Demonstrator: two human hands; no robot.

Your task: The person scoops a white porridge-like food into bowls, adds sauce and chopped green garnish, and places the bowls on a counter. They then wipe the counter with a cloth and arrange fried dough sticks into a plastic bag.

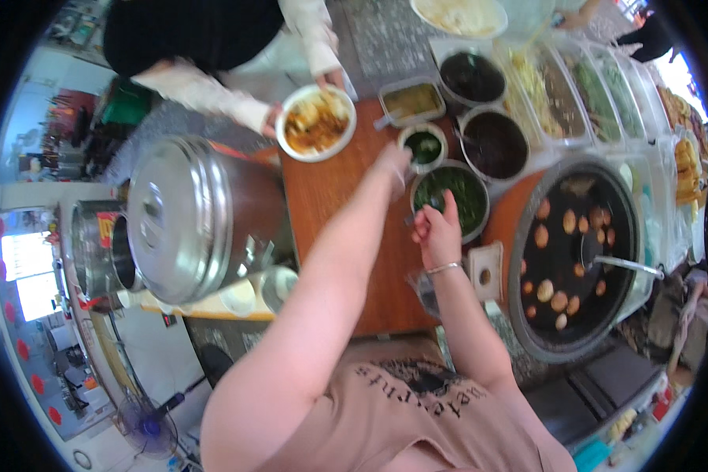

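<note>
My left hand (392, 168), seemingly in a thin clear glove, is at the rim of a small white bowl of dark green sauce (426, 148); whether its blurred fingers grip anything is unclear. Over a metal bowl of chopped greens (469, 194) is my right hand (439, 227), a bracelet at its wrist. One digit points forward and the others are curled near a small dark item I cannot make out. Across the wooden board (336, 194), another person in pale sleeves holds a white bowl of food in reddish sauce (315, 123) with both hands.
At left stands a large lidded steel pot (180, 218). A wide pot of eggs in dark liquid (578, 259) with a ladle is at right. Beyond are two pots of dark sauce (495, 144), a tray of yellowish pickles (412, 103) and clear food bins (590, 94).
</note>
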